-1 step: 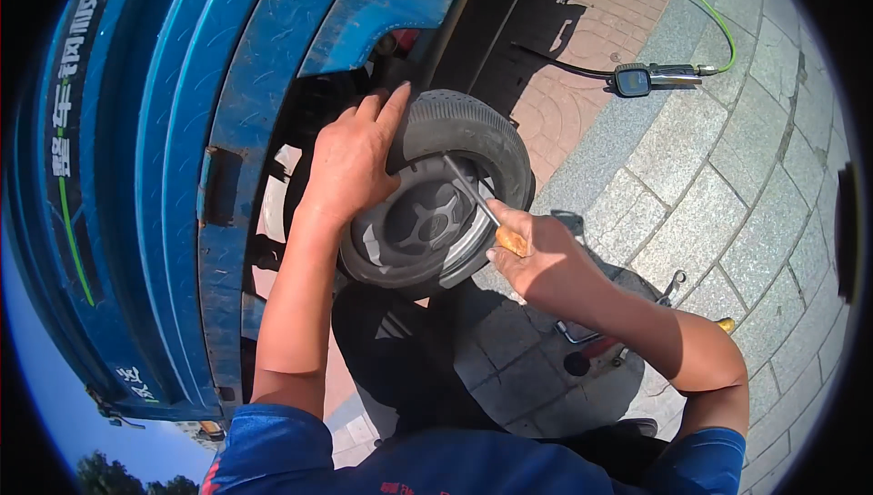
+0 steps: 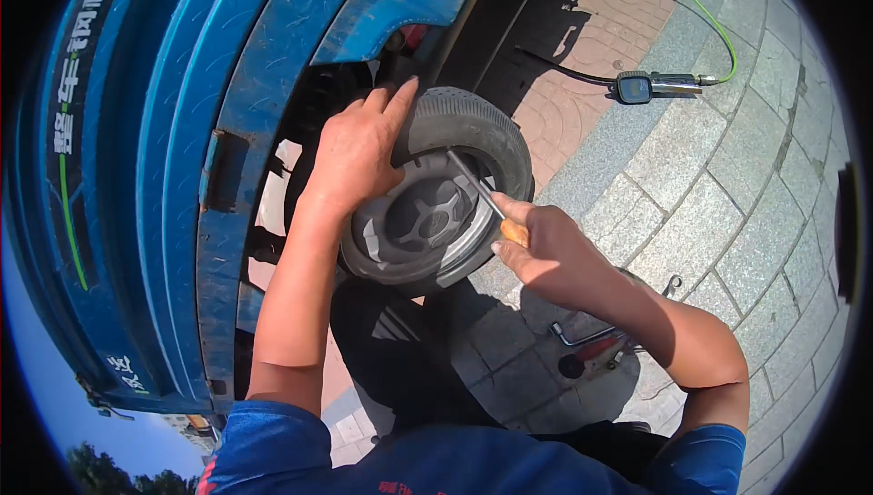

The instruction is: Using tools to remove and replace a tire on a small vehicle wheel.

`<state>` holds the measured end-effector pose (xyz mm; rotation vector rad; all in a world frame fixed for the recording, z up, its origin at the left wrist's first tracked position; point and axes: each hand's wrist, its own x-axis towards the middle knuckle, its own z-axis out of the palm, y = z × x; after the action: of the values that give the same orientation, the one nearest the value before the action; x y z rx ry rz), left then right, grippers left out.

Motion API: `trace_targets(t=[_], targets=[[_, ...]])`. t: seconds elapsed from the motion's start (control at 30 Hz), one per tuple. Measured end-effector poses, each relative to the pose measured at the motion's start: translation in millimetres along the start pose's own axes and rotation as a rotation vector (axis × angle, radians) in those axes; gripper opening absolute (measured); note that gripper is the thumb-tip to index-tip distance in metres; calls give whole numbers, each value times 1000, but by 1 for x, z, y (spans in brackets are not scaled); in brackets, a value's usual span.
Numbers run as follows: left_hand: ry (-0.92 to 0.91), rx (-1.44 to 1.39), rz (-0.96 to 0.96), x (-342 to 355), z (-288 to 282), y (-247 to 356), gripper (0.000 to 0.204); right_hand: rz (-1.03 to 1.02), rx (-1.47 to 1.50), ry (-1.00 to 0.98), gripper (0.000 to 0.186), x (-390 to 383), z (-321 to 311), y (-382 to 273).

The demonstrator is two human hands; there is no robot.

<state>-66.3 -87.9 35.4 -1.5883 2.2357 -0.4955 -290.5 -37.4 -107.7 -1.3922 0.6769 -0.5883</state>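
Clasping right hand [image 2: 548, 250]: orange-handled tool [image 2: 482, 192]; skewed pressure might make it slip;
Left hand [image 2: 355, 151]: spread over tyre [image 2: 464, 131], left of grip

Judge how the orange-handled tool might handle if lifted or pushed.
The tool is probably stiff: its shaft looks straight and metallic. It seems manageable one-handed, since only the right hand grips it. Its handle looks rounded, so it might roll.
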Motion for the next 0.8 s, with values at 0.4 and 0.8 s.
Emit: trace_targets(t=[0.4, 0.8], targets=[[22, -271, 59, 12, 18, -39, 88, -637, -1059, 573, 22, 28, -74, -57], [-90, -157, -38, 35, 17, -14, 81, -457, -927, 427, 41, 96, -102, 116]])
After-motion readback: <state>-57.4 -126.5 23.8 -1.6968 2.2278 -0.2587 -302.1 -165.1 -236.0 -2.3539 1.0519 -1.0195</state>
